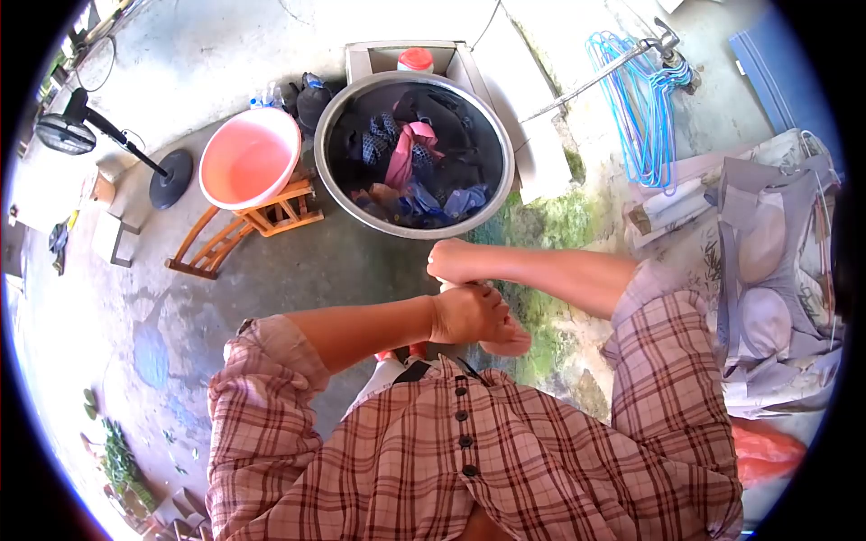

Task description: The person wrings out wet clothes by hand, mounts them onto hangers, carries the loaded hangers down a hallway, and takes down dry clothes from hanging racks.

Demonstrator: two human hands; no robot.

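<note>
My left hand (471, 313) is closed around a small pale-pink cloth (510, 339), whose end sticks out below the fist. My right hand (448, 260) is closed just above it, with a bit of the same pink showing between the two fists. Most of the cloth is hidden inside my fingers. Just beyond my hands is a large metal basin (327, 171) of dark water. Soaking in it are a pink garment (401, 158), blue cloth (465, 200) and dark patterned cloth.
Left of the metal basin, a pink plastic basin (248, 158) rests on a wooden chair (212, 248). A black fan (170, 176) stands farther left. Blue hangers (636, 122) hang from a tap (666, 41) on the right. Grey bras (767, 261) lie at far right.
</note>
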